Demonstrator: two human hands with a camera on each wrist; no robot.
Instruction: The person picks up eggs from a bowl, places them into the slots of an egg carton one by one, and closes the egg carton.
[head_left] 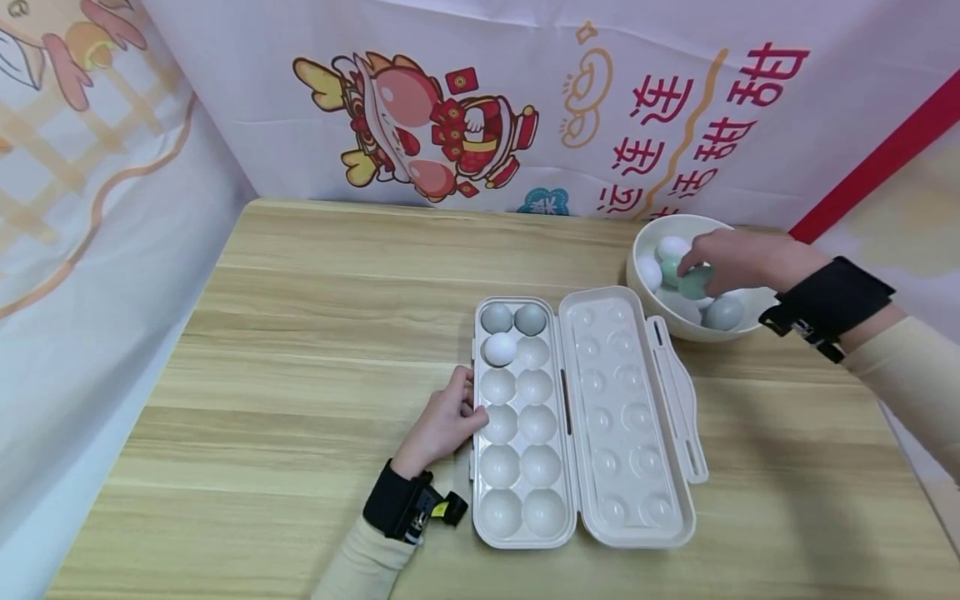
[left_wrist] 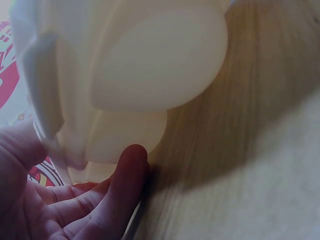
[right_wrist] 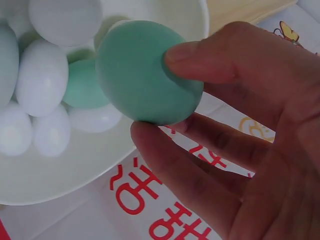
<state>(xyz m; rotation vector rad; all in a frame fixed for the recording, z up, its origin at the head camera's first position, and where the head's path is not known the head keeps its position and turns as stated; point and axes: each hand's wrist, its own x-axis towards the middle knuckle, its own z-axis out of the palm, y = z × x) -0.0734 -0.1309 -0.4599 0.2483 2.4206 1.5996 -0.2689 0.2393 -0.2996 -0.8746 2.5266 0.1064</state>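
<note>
My right hand (head_left: 738,258) is over the white bowl (head_left: 637,258) at the back right, pinching a green egg (right_wrist: 145,72) between thumb and fingers. Several white, grey and green eggs lie in that bowl. With thumb on the rim and fingers at the side and underneath, my left hand (head_left: 444,421) grips the left edge of an open white egg box (head_left: 520,425). Two grey eggs (head_left: 530,319) fill its far row, and a white egg (head_left: 500,349) sits in the left cup of the second row. The left wrist view shows the box's rounded cups (left_wrist: 160,60) from below.
The hinged lid (head_left: 626,417) lies folded open to the right, its handle strip (head_left: 678,400) along the outer edge. A light wooden table (head_left: 300,333) carries everything. Behind it hangs a printed white cloth (head_left: 465,33), with another at the left.
</note>
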